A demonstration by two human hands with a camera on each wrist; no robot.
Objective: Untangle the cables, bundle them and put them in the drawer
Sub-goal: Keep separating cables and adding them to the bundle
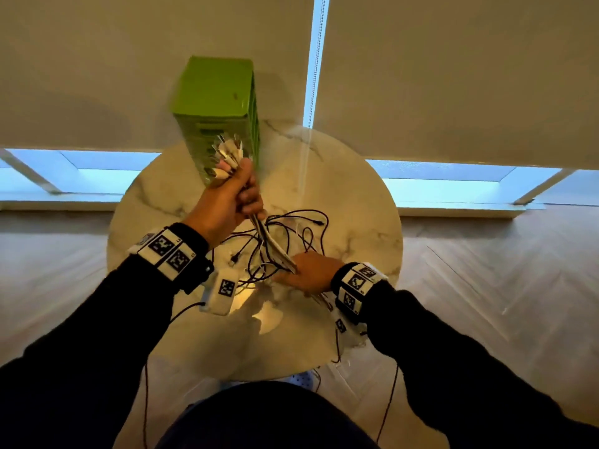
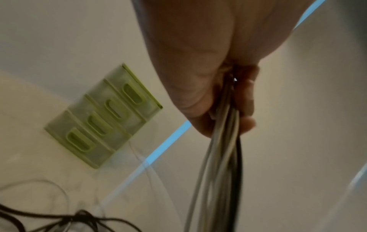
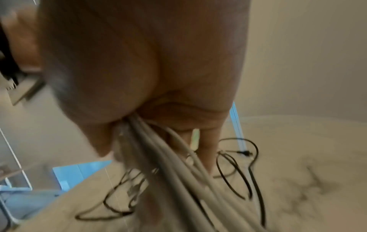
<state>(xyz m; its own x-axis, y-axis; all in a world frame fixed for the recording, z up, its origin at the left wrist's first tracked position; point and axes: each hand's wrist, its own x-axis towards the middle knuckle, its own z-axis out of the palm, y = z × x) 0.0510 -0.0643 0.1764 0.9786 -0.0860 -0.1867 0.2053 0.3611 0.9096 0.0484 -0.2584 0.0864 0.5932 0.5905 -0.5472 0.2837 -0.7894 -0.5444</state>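
My left hand (image 1: 236, 192) is raised above the round marble table (image 1: 356, 202) and grips a bunch of white cables (image 1: 274, 244), their plug ends (image 1: 228, 150) fanning out above the fist. The strands (image 2: 220, 164) run taut down to my right hand (image 1: 308, 272), which holds them low near the table; the same white cables (image 3: 168, 164) pass through its curled fingers. Loose black cables (image 1: 301, 228) lie tangled on the table under and around the white bunch. A green drawer unit (image 1: 217, 115) stands at the table's far edge, its drawer fronts (image 2: 103, 116) all closed.
Roller blinds (image 1: 453, 76) cover the window behind the table, with a bead chain (image 1: 312, 92) hanging between them. Wooden floor (image 1: 486, 270) surrounds the table. Thin dark leads (image 1: 389, 400) hang from my wrist cameras.
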